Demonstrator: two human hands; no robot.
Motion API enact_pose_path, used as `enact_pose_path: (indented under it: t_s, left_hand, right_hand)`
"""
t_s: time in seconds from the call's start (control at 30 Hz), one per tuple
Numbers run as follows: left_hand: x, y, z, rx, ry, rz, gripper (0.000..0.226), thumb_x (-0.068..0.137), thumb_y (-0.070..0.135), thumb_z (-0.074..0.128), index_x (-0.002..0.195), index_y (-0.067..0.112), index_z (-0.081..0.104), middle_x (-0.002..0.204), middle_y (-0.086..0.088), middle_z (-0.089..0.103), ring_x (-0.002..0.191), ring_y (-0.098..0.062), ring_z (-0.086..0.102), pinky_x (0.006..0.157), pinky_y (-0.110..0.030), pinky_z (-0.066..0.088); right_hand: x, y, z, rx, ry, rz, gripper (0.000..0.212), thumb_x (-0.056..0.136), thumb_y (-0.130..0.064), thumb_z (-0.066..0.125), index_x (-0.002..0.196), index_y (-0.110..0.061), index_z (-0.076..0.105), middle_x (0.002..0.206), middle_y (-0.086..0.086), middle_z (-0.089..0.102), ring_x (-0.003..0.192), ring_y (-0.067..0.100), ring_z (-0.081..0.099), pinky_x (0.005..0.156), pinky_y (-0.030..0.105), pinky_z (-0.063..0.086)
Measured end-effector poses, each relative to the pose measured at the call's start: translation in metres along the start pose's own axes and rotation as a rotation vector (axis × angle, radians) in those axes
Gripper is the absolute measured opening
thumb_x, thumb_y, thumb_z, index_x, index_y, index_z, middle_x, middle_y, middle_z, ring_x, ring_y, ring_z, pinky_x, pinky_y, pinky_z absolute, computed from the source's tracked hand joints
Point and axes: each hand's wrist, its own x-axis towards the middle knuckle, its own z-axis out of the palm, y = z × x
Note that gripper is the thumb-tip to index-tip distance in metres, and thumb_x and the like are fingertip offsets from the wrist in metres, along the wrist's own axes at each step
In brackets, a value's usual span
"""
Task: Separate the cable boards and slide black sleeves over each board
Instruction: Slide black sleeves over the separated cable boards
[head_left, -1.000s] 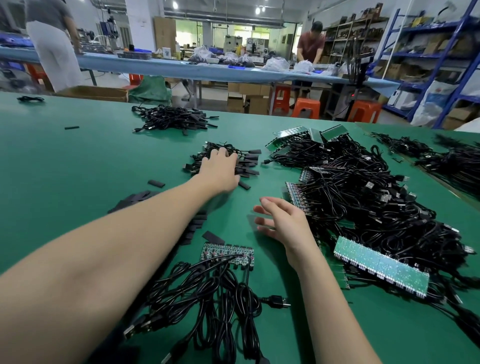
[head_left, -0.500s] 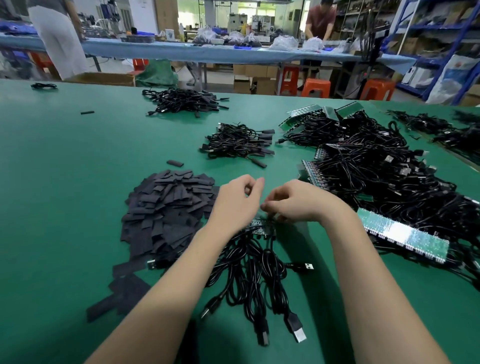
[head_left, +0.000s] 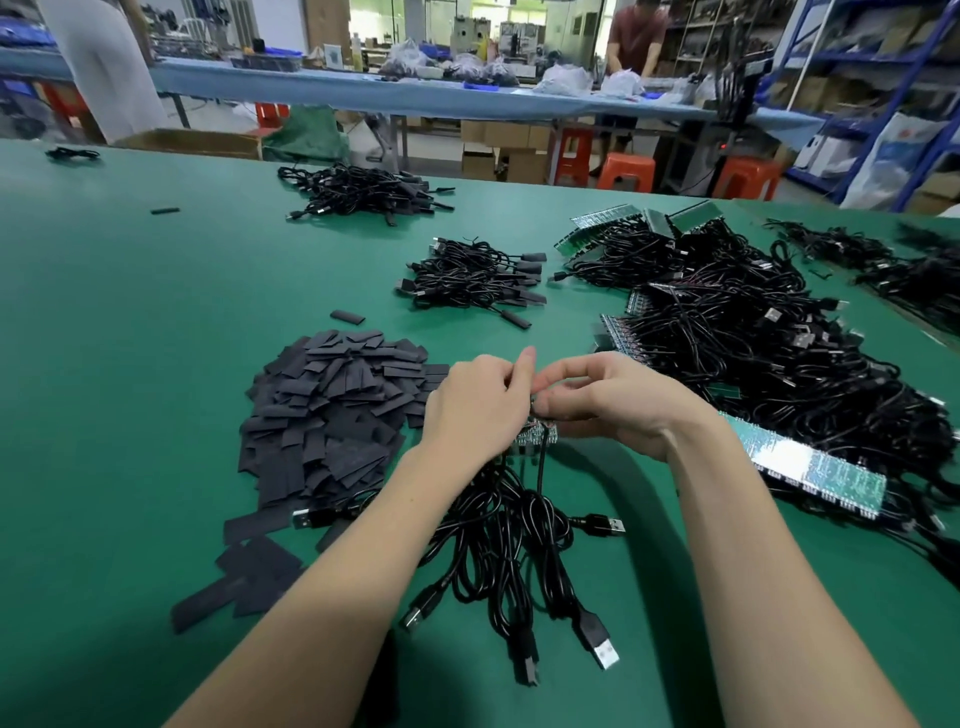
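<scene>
1. Near edge of the green table: USB cables fan out toward the person, plugs nearest, all running up to one board strip held centre-table.
2. Left hand and right hand meet over that strip, fingers of both curled and pinching it from opposite ends; exact fingertip contact is hidden by the knuckles.
3. Key relation: strip's long axis runs approx. left-right between the hands, cables hanging off its near side. Judged step: snapping a single board off, so the bend likely goes across that axis. Neither hand is clearly nearer.
4. Black sleeves lie heaped just left of the left hand, so that hand is closer for the pick.
5. Further right: big tangle w/ uncut strips.
6. Far side: sleeved cables, prob. finished.
</scene>
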Motion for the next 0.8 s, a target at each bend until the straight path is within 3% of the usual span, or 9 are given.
enact_pose_path:
  t_s: [0.13, 0.27, 0.43, 0.8]
  left_hand:
    - [-0.001, 0.006, -0.006, 0.077, 0.114, -0.008, 0.069, 0.103, 0.06, 0.033, 0.051, 0.016, 0.045, 0.067, -0.007, 0.06, 0.074, -0.037, 0.055, 0.066, -0.037, 0.041]
    - [0.0, 0.007, -0.008, 0.004, 0.141, -0.009, 0.073, 0.103, 0.06, 0.035, 0.051, 0.01, 0.048, 0.056, -0.004, 0.057, 0.065, -0.032, 0.057, 0.06, -0.035, 0.04]
    - [0.004, 0.009, -0.007, -0.106, 0.124, -0.032, 0.076, 0.102, 0.061, 0.033, 0.064, 0.004, 0.066, 0.069, -0.006, 0.071, 0.072, -0.028, 0.064, 0.069, -0.037, 0.051]
    - [0.0, 0.012, -0.008, -0.288, 0.123, 0.141, 0.072, 0.105, 0.049, 0.043, 0.049, 0.005, 0.052, 0.051, -0.014, 0.057, 0.059, -0.035, 0.057, 0.067, -0.047, 0.051]
  right_hand:
    - [0.002, -0.001, -0.001, 0.176, -0.005, -0.012, 0.024, 0.074, -0.003, 0.08, 0.094, -0.01, 0.07, 0.082, 0.008, 0.067, 0.064, 0.009, 0.064, 0.064, 0.021, 0.057]
    - [0.001, 0.0, 0.001, 0.141, -0.054, 0.017, 0.031, 0.053, -0.019, 0.088, 0.077, -0.016, 0.07, 0.069, 0.0, 0.065, 0.055, 0.007, 0.059, 0.061, 0.02, 0.057]
    - [0.003, 0.002, 0.001, 0.216, -0.071, -0.001, 0.026, 0.053, -0.019, 0.088, 0.072, -0.015, 0.072, 0.07, -0.001, 0.067, 0.054, 0.004, 0.058, 0.059, 0.016, 0.055]
    - [0.004, 0.01, 0.004, 0.346, -0.129, -0.04, 0.013, 0.061, -0.013, 0.083, 0.062, -0.016, 0.07, 0.066, -0.001, 0.067, 0.053, 0.003, 0.056, 0.054, 0.014, 0.052]
